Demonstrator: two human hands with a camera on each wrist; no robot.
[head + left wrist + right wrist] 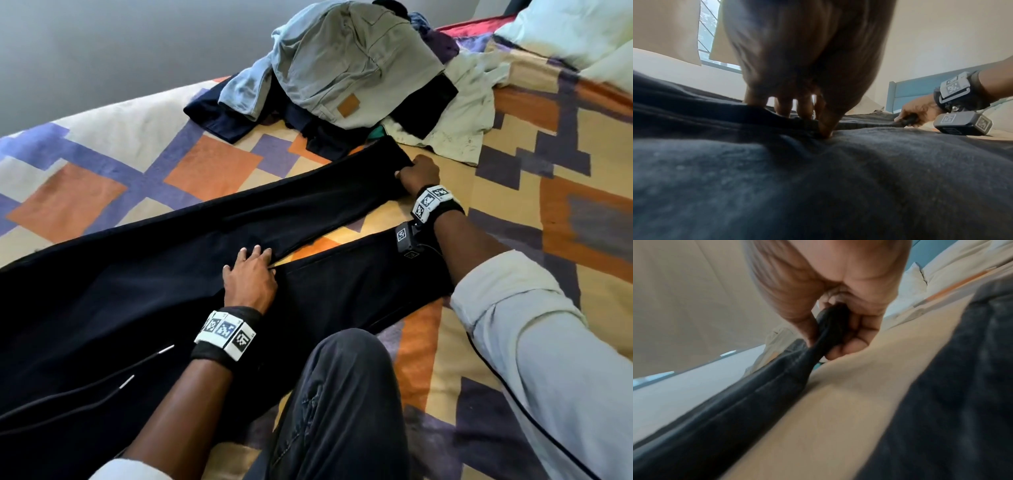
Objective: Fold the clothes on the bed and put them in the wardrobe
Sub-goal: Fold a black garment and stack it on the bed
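The black trousers (171,267) lie flat on the patterned bedspread (513,164), just in front of the heap of unfolded clothes (342,68). The left hand (250,277) presses spread fingers at the crotch while the right hand (419,174) pinches the far leg's hem. If the left hand's pressure eases, that leg may bunch or drag into the heap

Patterned bed (212,164) under spread black trousers (144,274), clothes heap (342,68), pillow (575,31).

I wear black wristbands (224,334) with white coded tags, rolled pale grey sleeves (513,308) and dark jeans (342,394).
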